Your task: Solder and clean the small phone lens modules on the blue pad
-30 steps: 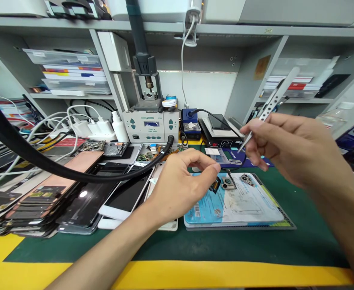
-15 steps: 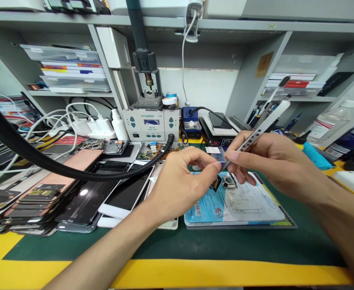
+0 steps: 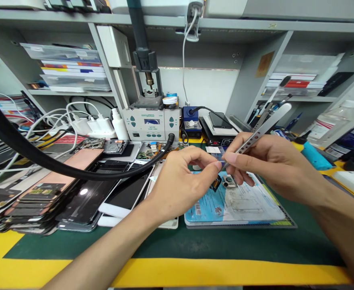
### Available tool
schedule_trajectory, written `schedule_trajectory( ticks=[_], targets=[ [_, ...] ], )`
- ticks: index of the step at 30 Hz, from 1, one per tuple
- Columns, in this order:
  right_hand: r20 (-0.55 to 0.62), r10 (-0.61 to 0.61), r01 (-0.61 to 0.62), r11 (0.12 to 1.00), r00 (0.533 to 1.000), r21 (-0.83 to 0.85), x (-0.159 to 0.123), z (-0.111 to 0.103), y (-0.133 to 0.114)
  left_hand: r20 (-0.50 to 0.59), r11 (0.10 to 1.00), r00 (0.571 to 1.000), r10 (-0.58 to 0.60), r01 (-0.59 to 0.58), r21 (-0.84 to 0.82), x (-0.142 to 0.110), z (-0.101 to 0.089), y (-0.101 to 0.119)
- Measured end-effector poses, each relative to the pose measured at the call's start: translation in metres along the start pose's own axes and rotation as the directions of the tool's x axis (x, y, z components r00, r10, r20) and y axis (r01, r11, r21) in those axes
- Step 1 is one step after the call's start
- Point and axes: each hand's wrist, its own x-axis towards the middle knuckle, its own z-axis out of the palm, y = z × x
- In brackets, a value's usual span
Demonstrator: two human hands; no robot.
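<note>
My right hand [image 3: 264, 157] is closed around a pair of silver tweezers [image 3: 252, 135] with a row of holes. The tweezers slant down to the left, and their tips meet the fingertips of my left hand [image 3: 184, 183]. My left hand is closed in a pinch, thumb against forefinger; what sits between them is too small to make out. Just under those fingertips shows a small black part with an orange patch [image 3: 215, 183]; whether it is held or lying cannot be told. A small camera module [image 3: 229, 181] lies beside it on the blue-and-white printed pad [image 3: 243, 207].
Left of the pad are stacked phones and phone housings [image 3: 83, 197]. A thick black hose [image 3: 89, 175] arcs above them to a hot-air station [image 3: 149, 125]. Behind stand a blue soldering unit [image 3: 191, 121] and a hot plate [image 3: 216, 131]. A clear bottle [image 3: 330, 123] stands at right.
The tweezers have tilted slightly in my right hand, their upper end shifting right and down, and their tips have drawn up to my left fingertips. My left hand has hardly moved.
</note>
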Motion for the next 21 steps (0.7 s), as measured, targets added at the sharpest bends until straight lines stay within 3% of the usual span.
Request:
schedule_trajectory(
  ticks=[21],
  targets=[
    [0.018, -0.026, 0.027, 0.998, 1.000, -0.057, -0.0026, -0.0058, -0.0046, -0.001, 1.000, 1.000, -0.006, 0.006, 0.000, -0.0005, -0.0003, 0.0014]
  ],
)
